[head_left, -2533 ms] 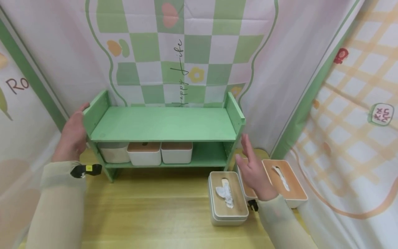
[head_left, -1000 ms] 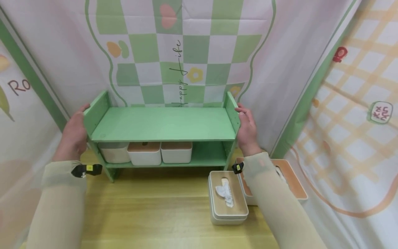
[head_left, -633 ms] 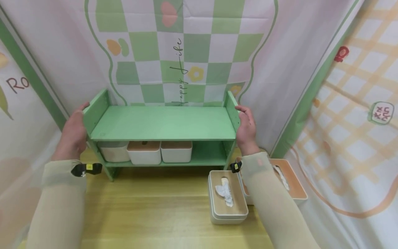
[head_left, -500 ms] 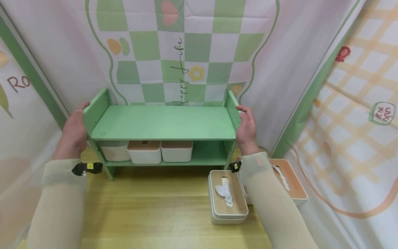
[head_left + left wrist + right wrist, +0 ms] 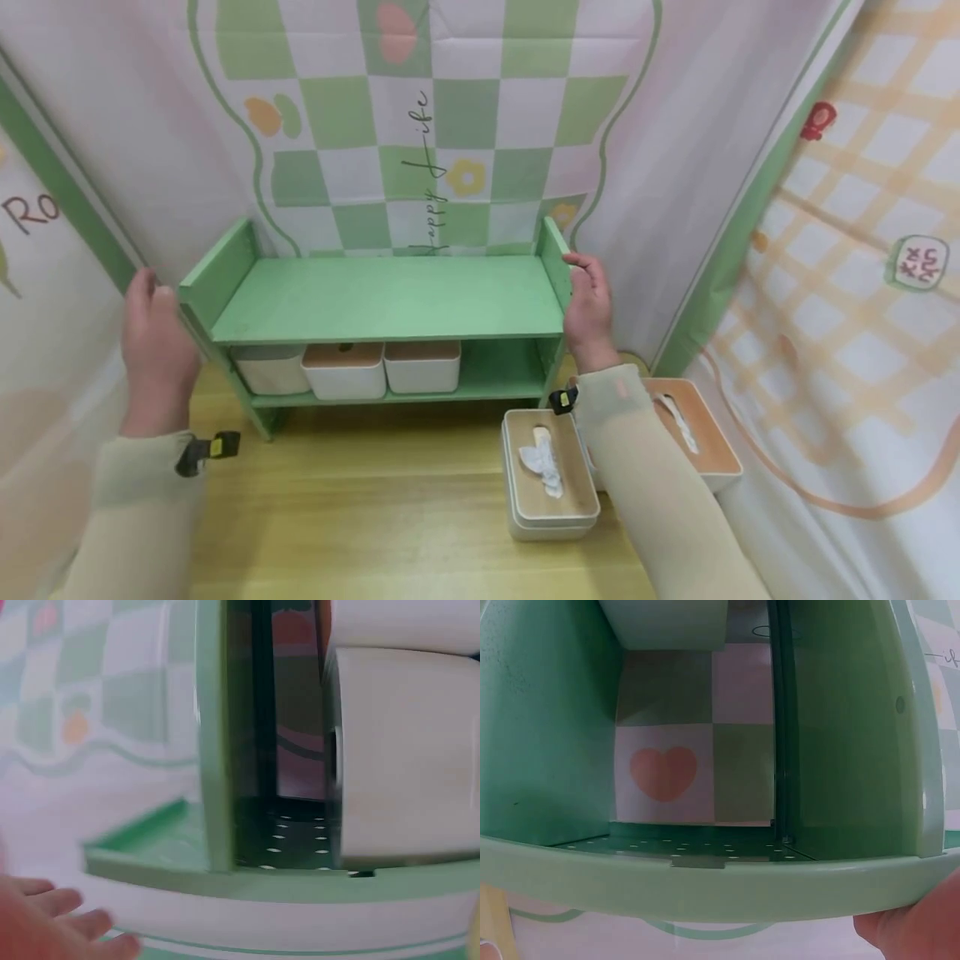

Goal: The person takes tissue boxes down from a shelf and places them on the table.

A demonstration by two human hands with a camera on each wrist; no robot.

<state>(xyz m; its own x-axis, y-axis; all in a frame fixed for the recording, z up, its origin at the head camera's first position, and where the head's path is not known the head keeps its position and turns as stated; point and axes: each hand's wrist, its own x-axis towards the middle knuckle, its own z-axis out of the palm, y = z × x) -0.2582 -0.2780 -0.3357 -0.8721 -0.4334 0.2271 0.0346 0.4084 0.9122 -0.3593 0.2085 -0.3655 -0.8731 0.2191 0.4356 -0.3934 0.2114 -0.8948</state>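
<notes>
A green two-tier shelf rack stands on a wooden surface against a curtain. My right hand grips its right side panel, fingers bent over the upper edge; in the right wrist view part of this hand shows at the panel's end. Off the left side panel, my left hand is held up with nothing in it, its fingers loosely extended in the left wrist view. Three white boxes stand on the lower tier: a leftmost box, a wooden-lidded box and another lidded box.
At the front right a tissue box with a wooden lid stands on the wooden surface, tissue sticking out. Farther right is another tissue box, with one more partly hidden behind my right sleeve. Printed curtains enclose both sides.
My right hand rose from above the tissue boxes and took hold of the right side panel. My left hand has just come off the left panel, moving left and toward me.
</notes>
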